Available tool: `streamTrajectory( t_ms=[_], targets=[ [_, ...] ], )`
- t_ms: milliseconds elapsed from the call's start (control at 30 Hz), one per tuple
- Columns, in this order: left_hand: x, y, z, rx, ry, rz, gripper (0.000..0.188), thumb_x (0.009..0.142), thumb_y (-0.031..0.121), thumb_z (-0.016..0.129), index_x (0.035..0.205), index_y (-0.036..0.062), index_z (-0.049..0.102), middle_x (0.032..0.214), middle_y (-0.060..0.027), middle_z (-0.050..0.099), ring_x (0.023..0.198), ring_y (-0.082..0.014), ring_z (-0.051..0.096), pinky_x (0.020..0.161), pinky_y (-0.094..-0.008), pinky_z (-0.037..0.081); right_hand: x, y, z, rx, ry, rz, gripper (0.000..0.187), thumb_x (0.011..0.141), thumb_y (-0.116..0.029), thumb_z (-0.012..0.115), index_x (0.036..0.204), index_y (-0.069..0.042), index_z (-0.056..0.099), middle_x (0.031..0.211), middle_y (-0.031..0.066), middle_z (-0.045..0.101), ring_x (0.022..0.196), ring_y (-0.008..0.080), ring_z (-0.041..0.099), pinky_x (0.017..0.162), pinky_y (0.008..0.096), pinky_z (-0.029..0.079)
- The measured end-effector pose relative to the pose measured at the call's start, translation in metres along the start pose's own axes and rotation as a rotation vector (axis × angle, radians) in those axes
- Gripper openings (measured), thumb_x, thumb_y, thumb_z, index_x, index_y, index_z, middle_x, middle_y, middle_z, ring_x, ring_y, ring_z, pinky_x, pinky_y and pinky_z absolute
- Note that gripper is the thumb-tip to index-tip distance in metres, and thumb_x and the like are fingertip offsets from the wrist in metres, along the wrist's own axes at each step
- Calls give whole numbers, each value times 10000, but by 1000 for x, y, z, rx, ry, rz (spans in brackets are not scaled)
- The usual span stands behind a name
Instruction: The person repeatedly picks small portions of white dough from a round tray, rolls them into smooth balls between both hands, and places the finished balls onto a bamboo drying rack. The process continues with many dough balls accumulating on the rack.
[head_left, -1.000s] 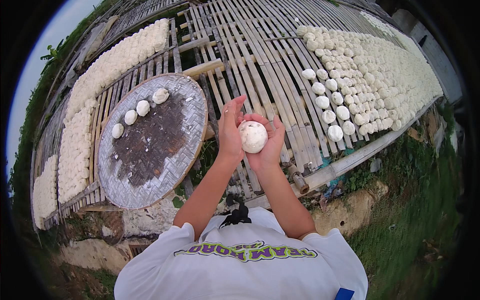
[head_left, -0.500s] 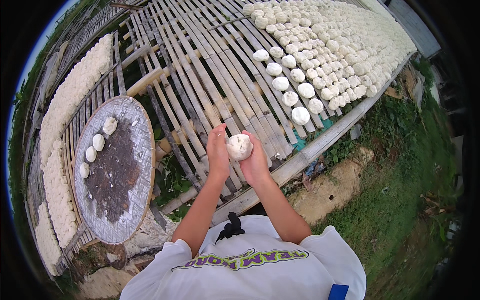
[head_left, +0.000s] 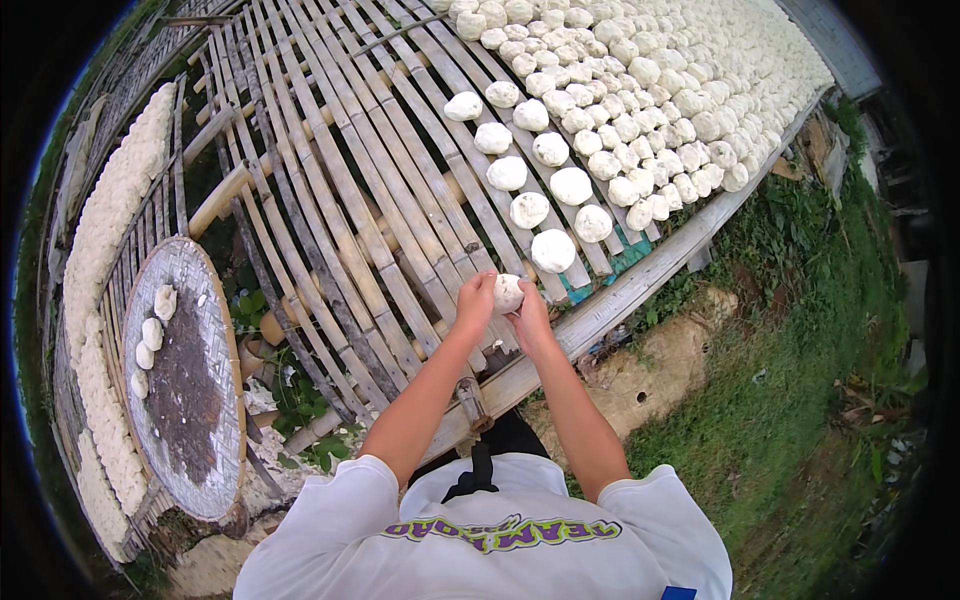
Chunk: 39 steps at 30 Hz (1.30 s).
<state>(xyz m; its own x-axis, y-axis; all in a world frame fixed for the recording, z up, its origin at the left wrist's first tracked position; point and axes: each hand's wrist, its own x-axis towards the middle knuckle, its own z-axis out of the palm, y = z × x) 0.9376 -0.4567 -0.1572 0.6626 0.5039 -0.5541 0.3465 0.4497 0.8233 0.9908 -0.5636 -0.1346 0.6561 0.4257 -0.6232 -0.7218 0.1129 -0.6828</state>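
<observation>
Between my two hands is a rounded white dough ball, held above the near edge of a bamboo slat rack. My left hand closes on its left side and my right hand grips its right side and underside. Just beyond my hands, two loose rows of larger white balls lie on the slats; the nearest ball is close to my right fingers. Past them, a dense mass of smaller white balls covers the rack's right part.
A round woven tray at the left carries several white balls. Behind it runs a long band of packed white pieces. A thick bamboo rail edges the rack. Gaps between slats show plants below; grass slopes away at right.
My hands have reached farther forward with the dough ball and closed more around it. The view has shifted, so the rack's rows and the tray appear farther left.
</observation>
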Motion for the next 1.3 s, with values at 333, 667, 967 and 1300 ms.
streamTrajectory(
  t_ms=[333,667,967,1300],
  targets=[
    [-19,7,-21,205,102,103,462,1041,319,594,1380,6,574,1339,-149,649,1288,-245,587,1071,-347,446,-16,0,-15,-1051,104,-566,693,992,-267,580,1535,84,330,1575,318,341,1465,474,336,1198,527,286],
    [-205,81,-220,-206,176,42,265,1067,274,569,1220,63,617,1224,-50,672,1142,-169,661,944,-340,508,-26,39,17,-1675,21,-894,700,991,-260,584,1579,20,328,1688,262,171,1565,435,161,1212,646,170],
    [-217,181,-565,640,1023,664,356,896,254,756,1153,44,627,1148,-122,675,1049,-271,666,916,-402,532,-122,94,82,-1342,-96,-548,565,1019,-240,579,1495,28,435,1631,257,275,1523,414,260,1214,492,261],
    [-67,221,-686,1259,796,481,613,781,448,820,1297,165,647,1280,-143,596,1247,-368,551,1049,-493,469,-176,150,104,-1214,63,-476,483,1008,-185,622,1428,20,501,1361,191,520,1262,326,535,1061,449,429]
  ],
)
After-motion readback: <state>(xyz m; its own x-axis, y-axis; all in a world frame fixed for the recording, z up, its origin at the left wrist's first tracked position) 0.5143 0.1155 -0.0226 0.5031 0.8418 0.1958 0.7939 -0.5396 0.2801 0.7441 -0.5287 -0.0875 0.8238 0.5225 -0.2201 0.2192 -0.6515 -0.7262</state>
